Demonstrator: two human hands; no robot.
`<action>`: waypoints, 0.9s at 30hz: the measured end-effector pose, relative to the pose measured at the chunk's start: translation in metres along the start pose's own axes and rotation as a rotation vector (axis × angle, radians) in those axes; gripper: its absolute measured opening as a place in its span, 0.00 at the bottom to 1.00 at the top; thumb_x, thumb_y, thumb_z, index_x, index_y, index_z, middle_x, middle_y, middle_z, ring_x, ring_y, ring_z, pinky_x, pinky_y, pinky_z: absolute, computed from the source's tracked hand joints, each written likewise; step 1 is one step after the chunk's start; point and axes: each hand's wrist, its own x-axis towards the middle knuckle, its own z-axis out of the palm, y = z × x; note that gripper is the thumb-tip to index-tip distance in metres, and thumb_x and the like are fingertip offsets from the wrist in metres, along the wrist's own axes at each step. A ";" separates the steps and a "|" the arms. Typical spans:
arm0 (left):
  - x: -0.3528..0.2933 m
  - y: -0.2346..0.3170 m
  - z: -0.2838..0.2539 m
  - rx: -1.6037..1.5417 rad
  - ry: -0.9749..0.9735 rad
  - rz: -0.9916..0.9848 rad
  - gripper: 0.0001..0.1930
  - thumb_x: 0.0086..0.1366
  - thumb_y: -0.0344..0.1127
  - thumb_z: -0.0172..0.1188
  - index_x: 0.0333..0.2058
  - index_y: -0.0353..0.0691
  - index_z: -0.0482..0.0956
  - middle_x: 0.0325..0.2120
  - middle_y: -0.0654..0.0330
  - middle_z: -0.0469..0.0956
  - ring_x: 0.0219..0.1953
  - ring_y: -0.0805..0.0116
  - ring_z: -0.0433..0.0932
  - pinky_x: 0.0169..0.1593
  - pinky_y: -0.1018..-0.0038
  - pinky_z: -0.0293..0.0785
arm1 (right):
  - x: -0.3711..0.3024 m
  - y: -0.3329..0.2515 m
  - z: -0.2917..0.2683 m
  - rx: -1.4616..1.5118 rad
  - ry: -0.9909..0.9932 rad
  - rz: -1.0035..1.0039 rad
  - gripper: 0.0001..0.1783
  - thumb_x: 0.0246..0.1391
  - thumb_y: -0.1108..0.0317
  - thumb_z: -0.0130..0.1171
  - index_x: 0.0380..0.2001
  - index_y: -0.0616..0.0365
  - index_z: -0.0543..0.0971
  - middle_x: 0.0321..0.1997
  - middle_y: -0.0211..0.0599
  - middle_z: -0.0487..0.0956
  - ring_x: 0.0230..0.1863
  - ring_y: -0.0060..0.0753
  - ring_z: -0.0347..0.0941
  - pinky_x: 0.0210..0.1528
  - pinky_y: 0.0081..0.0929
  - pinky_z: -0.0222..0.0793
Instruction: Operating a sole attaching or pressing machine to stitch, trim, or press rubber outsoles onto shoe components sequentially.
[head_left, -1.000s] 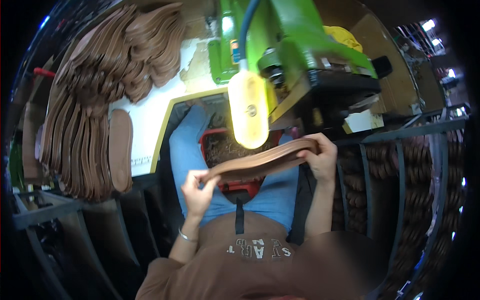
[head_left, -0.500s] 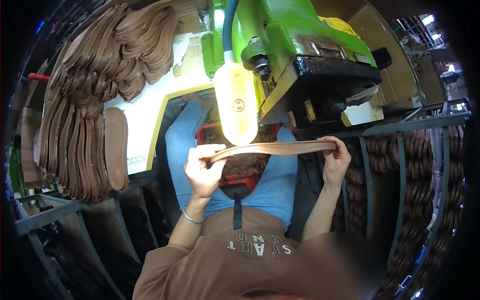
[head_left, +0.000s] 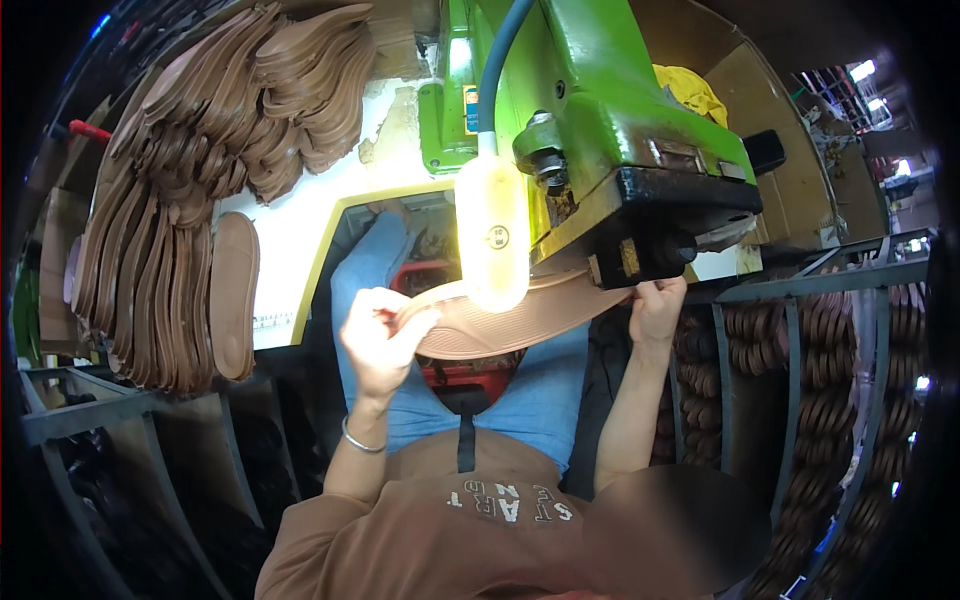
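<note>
A brown shoe sole [head_left: 490, 325] is stretched between my two hands, its ribbed face turned toward me. My left hand [head_left: 380, 340] pinches its left end between thumb and fingers. Its right end is gripped by my right hand [head_left: 657, 308], close under the dark head of a green machine [head_left: 640, 110]. The sole's far edge reaches the underside of that head; whether they touch I cannot tell. A bright yellow-white lamp [head_left: 490, 220] hangs in front and hides part of the sole.
Stacked brown soles [head_left: 160, 290] fill the left of the white table [head_left: 285, 240], with a single sole [head_left: 235, 295] lying beside them. Below, between my knees, stands a red bin [head_left: 480, 385] with scraps. Metal racks [head_left: 790, 400] flank me; a cardboard box [head_left: 790, 120] stands behind the machine.
The sole has turned from edge-on to show its broad ribbed face. Its right end has moved up to the machine's head, and my left hand has shifted slightly left and down.
</note>
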 end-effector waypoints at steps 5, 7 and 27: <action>-0.004 -0.006 -0.059 -0.032 0.070 -0.027 0.13 0.49 0.18 0.66 0.29 0.35 0.69 0.24 0.63 0.72 0.25 0.79 0.69 0.32 0.83 0.68 | -0.027 -0.002 0.027 -0.033 -0.243 0.091 0.10 0.50 0.70 0.61 0.34 0.64 0.75 0.25 0.28 0.74 0.23 0.14 0.67 0.23 0.13 0.64; -0.006 -0.010 -0.068 -0.014 0.036 0.003 0.12 0.51 0.19 0.64 0.30 0.35 0.70 0.25 0.63 0.72 0.25 0.79 0.69 0.31 0.83 0.67 | -0.040 -0.006 0.035 -0.062 -0.216 0.112 0.11 0.51 0.70 0.60 0.37 0.64 0.74 0.27 0.29 0.75 0.24 0.14 0.69 0.24 0.13 0.65; -0.013 -0.043 -0.227 1.657 0.532 -0.100 0.28 0.55 0.52 0.61 0.52 0.46 0.72 0.53 0.47 0.66 0.55 0.48 0.64 0.56 0.56 0.61 | 0.059 0.036 -0.169 -0.196 0.839 -0.159 0.29 0.54 0.76 0.52 0.58 0.62 0.55 0.38 0.49 0.73 0.17 0.33 0.74 0.12 0.22 0.70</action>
